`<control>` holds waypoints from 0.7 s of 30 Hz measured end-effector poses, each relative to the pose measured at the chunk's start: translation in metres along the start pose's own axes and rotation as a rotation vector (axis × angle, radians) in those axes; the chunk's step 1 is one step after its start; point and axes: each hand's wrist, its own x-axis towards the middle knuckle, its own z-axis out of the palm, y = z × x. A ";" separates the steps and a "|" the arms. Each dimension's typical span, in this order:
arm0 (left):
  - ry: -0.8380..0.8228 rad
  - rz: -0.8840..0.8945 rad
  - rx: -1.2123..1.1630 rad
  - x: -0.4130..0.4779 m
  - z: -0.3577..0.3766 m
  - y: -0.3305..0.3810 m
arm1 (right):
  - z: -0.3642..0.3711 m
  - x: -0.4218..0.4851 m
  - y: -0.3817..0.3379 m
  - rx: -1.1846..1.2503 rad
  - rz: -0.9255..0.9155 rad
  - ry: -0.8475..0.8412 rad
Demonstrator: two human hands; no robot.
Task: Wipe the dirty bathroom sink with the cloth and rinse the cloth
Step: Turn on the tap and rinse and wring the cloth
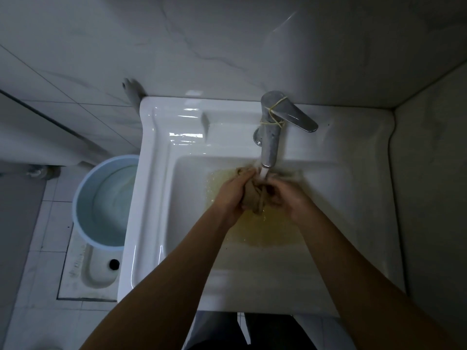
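Observation:
A brownish wet cloth (256, 195) is bunched between my two hands over the white sink (161, 198). My left hand (233, 193) grips its left side and my right hand (285, 195) grips its right side. Water runs from the steel tap (270, 137) onto the cloth. Yellowish dirty water (267, 231) spreads across the basin floor under my hands. The drain is hidden.
The tap lever (295, 117) points to the right, with a yellow rubber band around the tap body. A blue bucket of water (106, 200) stands on the floor left of the sink, over a squat toilet pan (93, 269). Tiled walls close the back and right.

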 end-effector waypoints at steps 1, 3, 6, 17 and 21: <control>0.004 -0.029 -0.004 -0.001 0.003 0.001 | 0.006 -0.001 0.002 0.053 0.074 -0.056; 0.026 -0.053 0.043 0.001 0.007 0.002 | 0.015 -0.007 0.003 0.255 0.189 -0.192; 0.109 -0.004 0.219 0.002 -0.001 0.006 | 0.013 -0.011 0.004 0.183 0.110 -0.153; 0.452 0.017 0.260 0.017 -0.035 0.003 | -0.010 -0.020 -0.005 0.471 -0.139 0.000; 0.216 -0.223 -0.208 0.015 -0.009 0.008 | 0.004 -0.031 -0.008 0.132 -0.275 -0.075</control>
